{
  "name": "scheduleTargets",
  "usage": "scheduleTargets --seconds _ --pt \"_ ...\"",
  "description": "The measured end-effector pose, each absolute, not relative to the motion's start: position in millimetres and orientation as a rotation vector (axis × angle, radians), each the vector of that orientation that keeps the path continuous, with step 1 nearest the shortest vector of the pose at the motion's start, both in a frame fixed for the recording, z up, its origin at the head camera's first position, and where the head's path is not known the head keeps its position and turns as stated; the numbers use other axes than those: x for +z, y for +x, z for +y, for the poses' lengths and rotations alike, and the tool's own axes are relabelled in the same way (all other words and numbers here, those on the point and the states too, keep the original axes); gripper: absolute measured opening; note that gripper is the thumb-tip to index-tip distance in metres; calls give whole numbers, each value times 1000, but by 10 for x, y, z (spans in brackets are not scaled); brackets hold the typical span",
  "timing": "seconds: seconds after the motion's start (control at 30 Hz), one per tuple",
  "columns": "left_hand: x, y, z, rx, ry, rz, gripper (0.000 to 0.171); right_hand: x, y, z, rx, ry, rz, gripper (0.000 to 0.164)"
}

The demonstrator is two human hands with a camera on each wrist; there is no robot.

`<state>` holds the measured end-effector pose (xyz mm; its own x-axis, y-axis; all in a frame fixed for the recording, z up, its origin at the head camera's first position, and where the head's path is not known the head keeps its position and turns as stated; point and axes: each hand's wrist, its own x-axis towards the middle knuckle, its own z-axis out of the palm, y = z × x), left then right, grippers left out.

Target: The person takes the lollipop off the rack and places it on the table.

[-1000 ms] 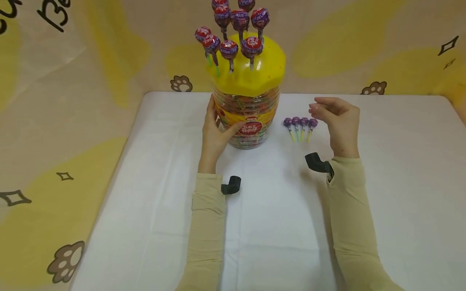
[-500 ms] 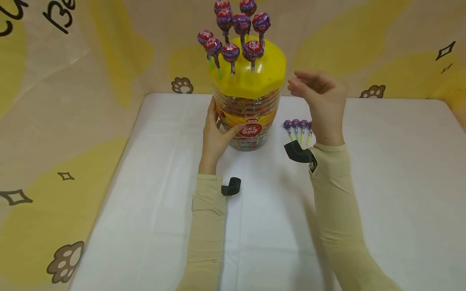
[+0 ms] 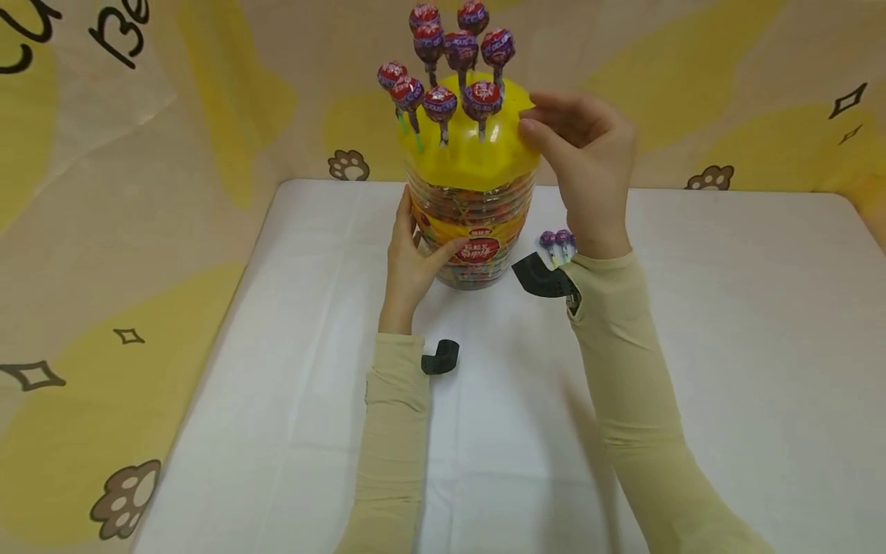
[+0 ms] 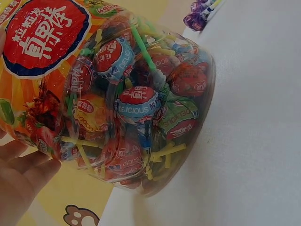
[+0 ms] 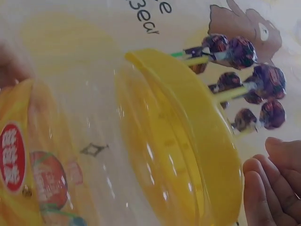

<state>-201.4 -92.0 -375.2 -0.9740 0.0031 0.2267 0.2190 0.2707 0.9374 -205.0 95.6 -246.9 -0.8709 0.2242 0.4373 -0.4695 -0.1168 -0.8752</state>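
Note:
A clear ribbed candy jar point(image 3: 512, 201) with an orange-and-red label stands upright on the white table. My left hand point(image 3: 410, 265) grips its left side, thumb across the label. Through the plastic, the left wrist view shows wrapped lollipops point(image 4: 138, 103) inside. Several purple-and-red lollipops point(image 3: 482, 98) stick up out of the yellow lid point(image 3: 453, 169). Beside the lid's right edge is my right hand point(image 3: 588, 161), fingers loosely bent. In the right wrist view the fingertips point(image 5: 254, 176) are close to the lid; contact cannot be told. Nothing shows between thumb and fingers.
Purple lollipops point(image 3: 555, 239) lie on the table point(image 3: 734, 323) right of the jar, partly hidden by my right hand and wrist. Black curved mounts point(image 3: 441, 358) project from both sleeves. A patterned cloth point(image 3: 664, 69) hangs behind the table and at its left.
My right hand has moved left and up, from above the loose lollipops to the lid's right edge. My left hand keeps its grip on the jar. The head view has shifted slightly.

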Motion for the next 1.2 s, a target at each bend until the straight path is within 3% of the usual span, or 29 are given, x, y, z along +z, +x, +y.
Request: scheduleTargets --seconds 0.5,1.2 --pt "-3748 -2002 -922 -1773 -190 -2370 96 -2322 -2172 770 1965 318 -1796 21" --pt "-3746 -2004 -923 -1761 -187 -2381 97 -2325 -2248 730 1884 341 -1787 11"
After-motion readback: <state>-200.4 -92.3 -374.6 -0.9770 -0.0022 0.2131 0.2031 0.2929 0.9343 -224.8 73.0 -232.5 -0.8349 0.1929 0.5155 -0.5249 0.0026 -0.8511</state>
